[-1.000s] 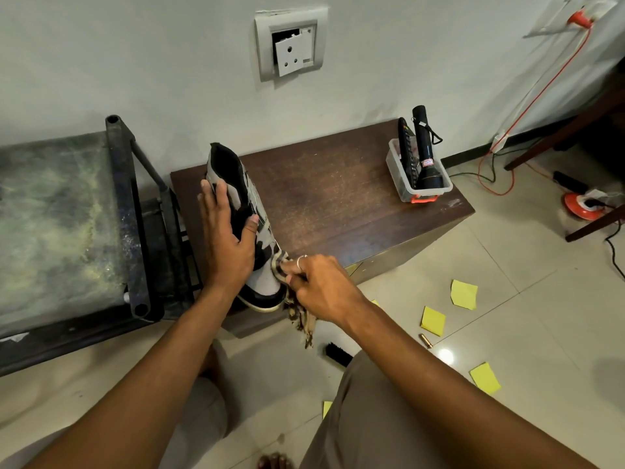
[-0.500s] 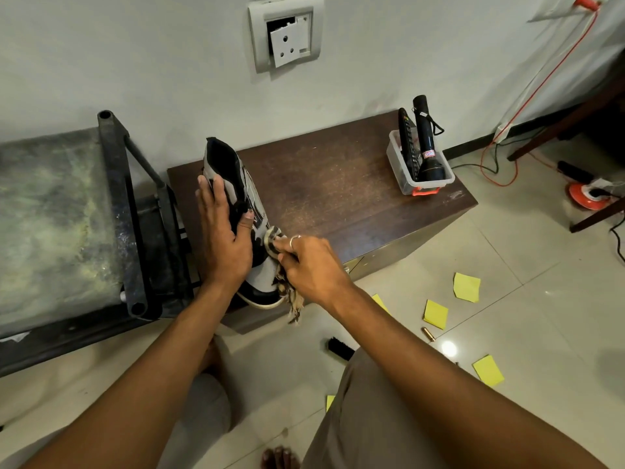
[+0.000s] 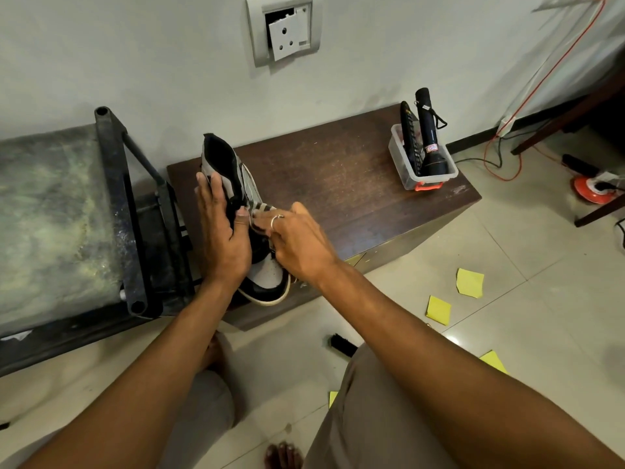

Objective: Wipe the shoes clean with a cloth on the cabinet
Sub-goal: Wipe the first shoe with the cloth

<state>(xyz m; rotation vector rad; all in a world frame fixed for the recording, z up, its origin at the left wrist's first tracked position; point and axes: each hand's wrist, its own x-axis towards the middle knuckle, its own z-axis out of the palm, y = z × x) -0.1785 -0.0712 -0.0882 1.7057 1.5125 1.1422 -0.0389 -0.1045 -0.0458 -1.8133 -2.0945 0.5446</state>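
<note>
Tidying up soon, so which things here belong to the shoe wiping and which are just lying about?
In use: black-and-white high-top shoe, striped cloth, dark wooden cabinet, left hand, right hand.
Lying about: clear plastic tub, black torch, yellow paper notes, black floor brush.

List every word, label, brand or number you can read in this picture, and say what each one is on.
No text here reads clearly.
Red and white label on the torch: printed, but too small to read.
Remote control beside the torch: key markings too small to read.
Shoe, cloth, yellow paper notes, wall socket: no text visible.
</note>
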